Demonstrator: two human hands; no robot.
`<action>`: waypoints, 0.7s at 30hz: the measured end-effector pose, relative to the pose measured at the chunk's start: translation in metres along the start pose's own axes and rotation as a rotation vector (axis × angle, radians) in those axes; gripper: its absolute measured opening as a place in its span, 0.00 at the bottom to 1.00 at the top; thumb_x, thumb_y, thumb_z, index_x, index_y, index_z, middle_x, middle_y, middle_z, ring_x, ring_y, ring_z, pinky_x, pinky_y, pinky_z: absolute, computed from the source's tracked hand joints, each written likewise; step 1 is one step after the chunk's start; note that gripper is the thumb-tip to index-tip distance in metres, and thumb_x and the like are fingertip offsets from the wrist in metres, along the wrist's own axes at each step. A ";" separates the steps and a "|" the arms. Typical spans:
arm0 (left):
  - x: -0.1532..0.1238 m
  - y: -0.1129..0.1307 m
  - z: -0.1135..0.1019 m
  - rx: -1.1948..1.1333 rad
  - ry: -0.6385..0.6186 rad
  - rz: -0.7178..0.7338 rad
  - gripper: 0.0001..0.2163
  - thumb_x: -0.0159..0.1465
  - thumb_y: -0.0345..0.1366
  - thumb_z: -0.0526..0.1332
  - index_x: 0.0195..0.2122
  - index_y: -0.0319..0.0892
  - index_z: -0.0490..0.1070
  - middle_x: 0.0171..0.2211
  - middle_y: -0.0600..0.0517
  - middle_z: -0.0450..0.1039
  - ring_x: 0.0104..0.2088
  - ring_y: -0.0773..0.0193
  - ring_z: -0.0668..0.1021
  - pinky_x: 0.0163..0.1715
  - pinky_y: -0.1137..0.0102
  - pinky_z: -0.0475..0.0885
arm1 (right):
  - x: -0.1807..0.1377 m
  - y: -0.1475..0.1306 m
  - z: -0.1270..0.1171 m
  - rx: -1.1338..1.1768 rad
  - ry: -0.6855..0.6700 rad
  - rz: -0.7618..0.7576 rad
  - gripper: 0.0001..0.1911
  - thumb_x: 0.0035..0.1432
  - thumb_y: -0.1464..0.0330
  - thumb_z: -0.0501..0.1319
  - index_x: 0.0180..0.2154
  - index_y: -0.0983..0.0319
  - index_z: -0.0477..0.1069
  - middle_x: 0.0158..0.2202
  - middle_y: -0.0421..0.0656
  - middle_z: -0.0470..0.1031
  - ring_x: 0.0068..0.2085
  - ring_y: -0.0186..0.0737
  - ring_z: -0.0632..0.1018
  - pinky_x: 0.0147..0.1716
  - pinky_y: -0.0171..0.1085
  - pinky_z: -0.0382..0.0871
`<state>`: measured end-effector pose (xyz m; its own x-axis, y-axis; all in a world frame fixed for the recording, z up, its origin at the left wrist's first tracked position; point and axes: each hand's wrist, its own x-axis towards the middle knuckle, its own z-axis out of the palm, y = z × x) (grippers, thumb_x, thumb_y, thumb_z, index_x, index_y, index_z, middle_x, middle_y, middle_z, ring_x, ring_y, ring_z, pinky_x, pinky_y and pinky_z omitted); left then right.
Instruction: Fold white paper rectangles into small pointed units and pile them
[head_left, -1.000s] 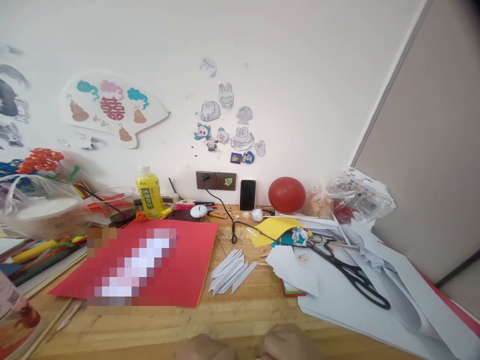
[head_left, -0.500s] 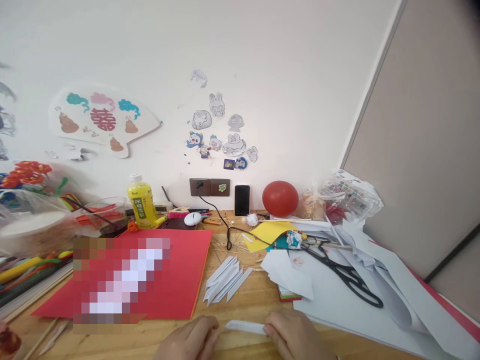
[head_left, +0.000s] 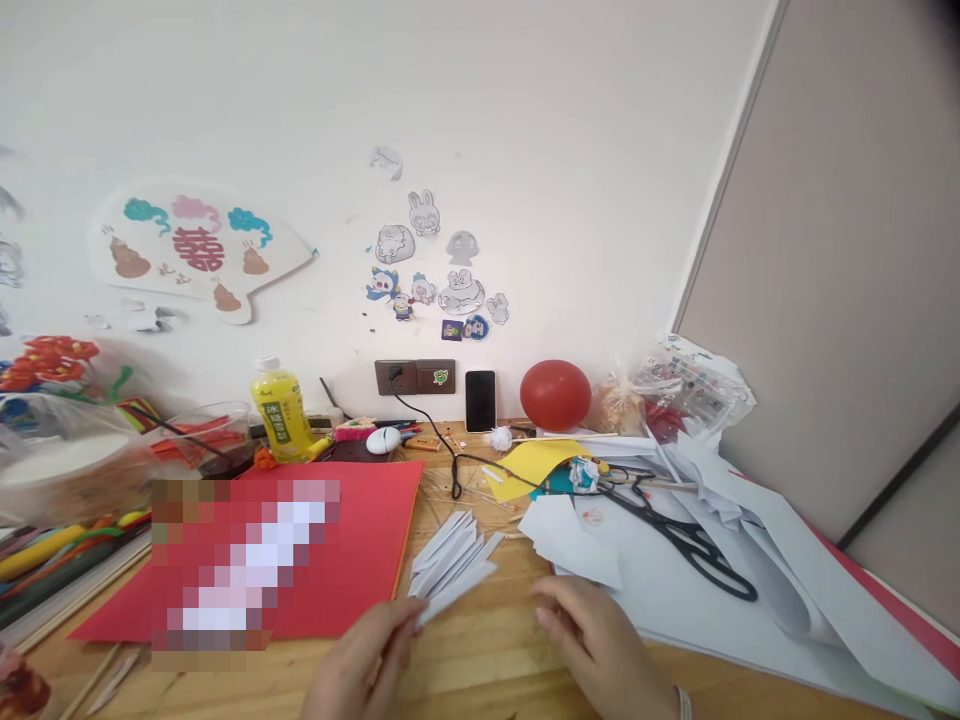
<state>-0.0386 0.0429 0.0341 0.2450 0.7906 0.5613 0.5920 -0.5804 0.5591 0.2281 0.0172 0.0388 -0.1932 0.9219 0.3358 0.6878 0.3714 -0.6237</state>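
Note:
Between the thumb and fingers of my left hand (head_left: 367,655) is one end of a folded white paper strip (head_left: 459,592). Its other end slants up and to the right, at the near edge of a small pile of similar folded paper strips (head_left: 442,555). My right hand (head_left: 596,640) hovers apart over the wood at the right, fingers curled loosely with a gap between thumb and fingers and nothing in them. Left of the pile lies a red paper sheet (head_left: 367,540) with a blurred-out patch on it.
Black-handled scissors (head_left: 675,535) lie on large white sheets (head_left: 652,610) at the right, near loose white paper pieces (head_left: 562,535). Behind are a yellow sheet (head_left: 536,468), a red balloon (head_left: 556,395), a phone (head_left: 481,400) and a yellow drink bottle (head_left: 280,412). A black cable (head_left: 455,470) crosses the table.
The folded strip has passed from my right hand to my left and moved up against the pile. My right hand has let go and shifted slightly away. The view has turned a little.

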 end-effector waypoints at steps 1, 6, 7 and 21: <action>0.004 -0.004 0.001 0.032 0.026 -0.021 0.09 0.68 0.39 0.55 0.43 0.46 0.73 0.38 0.51 0.80 0.37 0.61 0.82 0.37 0.75 0.76 | 0.001 0.001 -0.002 -0.016 0.033 0.015 0.14 0.66 0.64 0.48 0.43 0.61 0.71 0.39 0.47 0.78 0.41 0.45 0.78 0.40 0.40 0.69; 0.010 -0.012 0.010 0.227 0.017 0.067 0.15 0.67 0.34 0.52 0.51 0.41 0.72 0.50 0.41 0.74 0.49 0.53 0.78 0.47 0.61 0.74 | 0.005 0.010 -0.005 -0.110 0.111 -0.002 0.11 0.64 0.70 0.50 0.41 0.60 0.70 0.36 0.46 0.76 0.38 0.45 0.77 0.37 0.41 0.71; 0.009 -0.012 0.011 0.273 -0.005 0.107 0.16 0.66 0.33 0.53 0.52 0.42 0.72 0.52 0.41 0.73 0.50 0.52 0.77 0.48 0.59 0.74 | 0.006 0.012 -0.006 -0.137 0.124 -0.019 0.11 0.63 0.72 0.50 0.40 0.60 0.70 0.35 0.45 0.76 0.38 0.45 0.77 0.36 0.41 0.71; 0.000 -0.023 0.017 0.601 0.035 0.504 0.13 0.69 0.34 0.51 0.51 0.46 0.72 0.53 0.47 0.74 0.51 0.55 0.77 0.46 0.65 0.76 | 0.015 0.031 -0.016 -0.538 0.346 -0.252 0.13 0.61 0.81 0.52 0.32 0.61 0.70 0.26 0.42 0.74 0.30 0.42 0.73 0.32 0.38 0.66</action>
<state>-0.0391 0.0600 0.0104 0.5763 0.4472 0.6840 0.7322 -0.6543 -0.1891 0.2573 0.0410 0.0359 -0.2196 0.6928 0.6869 0.9204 0.3805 -0.0895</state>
